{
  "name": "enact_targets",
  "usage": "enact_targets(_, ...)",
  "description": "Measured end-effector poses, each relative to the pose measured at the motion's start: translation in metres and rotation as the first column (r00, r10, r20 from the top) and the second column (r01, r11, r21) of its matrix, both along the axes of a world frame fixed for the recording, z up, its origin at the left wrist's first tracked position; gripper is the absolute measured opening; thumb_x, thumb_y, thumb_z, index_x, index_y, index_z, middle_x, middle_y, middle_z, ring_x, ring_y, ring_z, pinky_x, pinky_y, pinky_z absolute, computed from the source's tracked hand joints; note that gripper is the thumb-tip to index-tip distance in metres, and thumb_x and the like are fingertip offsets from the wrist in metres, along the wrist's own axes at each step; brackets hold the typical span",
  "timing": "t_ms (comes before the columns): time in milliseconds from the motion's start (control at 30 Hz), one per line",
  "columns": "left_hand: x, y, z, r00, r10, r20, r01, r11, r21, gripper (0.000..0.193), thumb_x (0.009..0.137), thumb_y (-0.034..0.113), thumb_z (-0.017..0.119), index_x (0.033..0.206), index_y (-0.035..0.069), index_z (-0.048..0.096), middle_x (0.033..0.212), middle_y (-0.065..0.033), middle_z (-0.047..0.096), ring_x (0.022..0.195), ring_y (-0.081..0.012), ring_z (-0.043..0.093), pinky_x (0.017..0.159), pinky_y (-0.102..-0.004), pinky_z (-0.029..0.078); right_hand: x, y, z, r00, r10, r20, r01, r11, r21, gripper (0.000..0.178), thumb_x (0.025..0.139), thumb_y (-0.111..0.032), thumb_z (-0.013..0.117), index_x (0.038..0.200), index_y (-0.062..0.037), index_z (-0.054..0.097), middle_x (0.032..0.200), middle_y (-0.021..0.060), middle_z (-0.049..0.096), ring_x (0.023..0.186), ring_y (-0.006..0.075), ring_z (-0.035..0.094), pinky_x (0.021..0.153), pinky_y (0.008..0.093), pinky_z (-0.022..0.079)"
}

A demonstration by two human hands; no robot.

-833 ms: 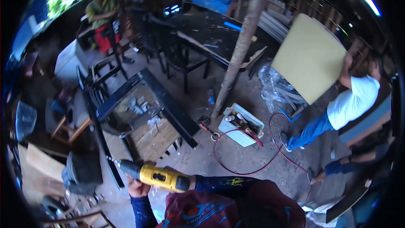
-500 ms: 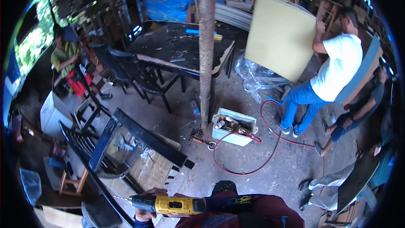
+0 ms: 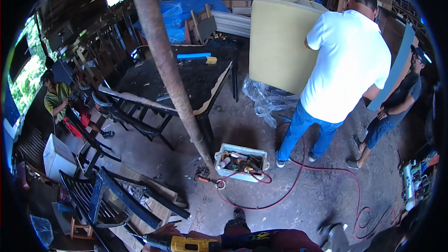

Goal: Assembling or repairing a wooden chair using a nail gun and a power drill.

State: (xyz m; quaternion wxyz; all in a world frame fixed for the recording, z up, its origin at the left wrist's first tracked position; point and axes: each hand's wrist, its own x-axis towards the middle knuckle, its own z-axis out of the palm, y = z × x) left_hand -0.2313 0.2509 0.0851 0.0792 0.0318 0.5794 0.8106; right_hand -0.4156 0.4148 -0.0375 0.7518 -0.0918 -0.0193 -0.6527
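Observation:
A yellow and black cordless drill (image 3: 186, 244) lies across the lower edge, its nose pointing left. My right hand (image 3: 204, 234) grips it; only a strip of that hand shows above the drill body, behind which the handle is hidden. Just beyond the drill's front end is my left hand (image 3: 165, 229), partly covered by the drill, so its grip does not show. Both hands are beside a dark slatted chair (image 3: 122, 199), which lies tipped on a wooden board (image 3: 175, 200).
A white toolbox (image 3: 242, 176) stands ahead, by a rusty post (image 3: 168, 60), with a red hose (image 3: 298, 177) looping over the floor. A person in a white shirt (image 3: 347, 65) stands beside a cream padded panel (image 3: 282, 46). Other people stand left and right.
My view has shifted, and the drill now sits lower in it. The person in white has moved closer and turned their back. People and a dark board at lower right have mostly left view.

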Motion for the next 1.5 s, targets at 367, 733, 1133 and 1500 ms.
enact_targets(367, -0.038, 0.037, 0.004, 0.985, -0.021, 0.172, 0.046, 0.989, -0.141, 0.107, 0.072, 0.03, 0.089, 0.154, -0.003, 0.029, 0.136, -0.0236, 0.057, 0.129, -0.037, 0.053, 0.115, -0.0483, 0.037, -0.051, 0.052, -0.02, 0.999, 0.016, 0.03, -0.018, 0.997, 0.073, 0.04, 0.097, -0.017, 0.066, 0.134, -0.0126, 0.052, 0.118, 0.0069, 0.061, 0.107, 0.0193, 0.06, 0.088, 0.0319, 0.05)
enact_targets(733, -0.058, 0.076, 0.002, 0.953, 0.238, 0.185, -0.286, 0.909, 0.303, 0.112, 0.062, 0.022, 0.093, 0.152, -0.003, 0.032, 0.123, -0.0237, 0.063, 0.114, -0.0405, 0.062, 0.109, -0.0526, 0.043, -0.049, 0.058, -0.048, 0.998, 0.039, 0.047, -0.046, 0.987, 0.151, 0.046, 0.098, -0.018, 0.065, 0.139, -0.0134, 0.047, 0.126, 0.0071, 0.057, 0.115, 0.0185, 0.057, 0.093, 0.0327, 0.048)
enact_targets(1133, -0.024, 0.083, -0.047, 0.707, 0.686, 0.172, -0.693, 0.623, 0.364, 0.065, 0.079, 0.041, 0.08, 0.13, 0.007, 0.058, 0.119, -0.0191, 0.065, 0.11, -0.0377, 0.063, 0.103, -0.056, 0.045, -0.029, 0.06, -0.076, 0.994, 0.063, 0.089, -0.082, 0.968, 0.237, 0.051, 0.099, -0.02, 0.064, 0.144, -0.0144, 0.042, 0.134, 0.0073, 0.053, 0.123, 0.0176, 0.053, 0.099, 0.0334, 0.046)
enact_targets(1500, -0.033, 0.094, -0.041, 0.696, 0.691, 0.198, -0.714, 0.632, 0.301, 0.062, 0.077, 0.037, 0.082, 0.125, 0.003, 0.062, 0.12, -0.0171, 0.068, 0.111, -0.0335, 0.064, 0.101, -0.0474, 0.048, -0.008, 0.067, -0.086, 0.992, 0.076, 0.102, -0.106, 0.94, 0.325, 0.056, 0.1, -0.022, 0.064, 0.149, -0.0153, 0.037, 0.142, 0.0075, 0.05, 0.13, 0.0167, 0.05, 0.104, 0.0342, 0.045)
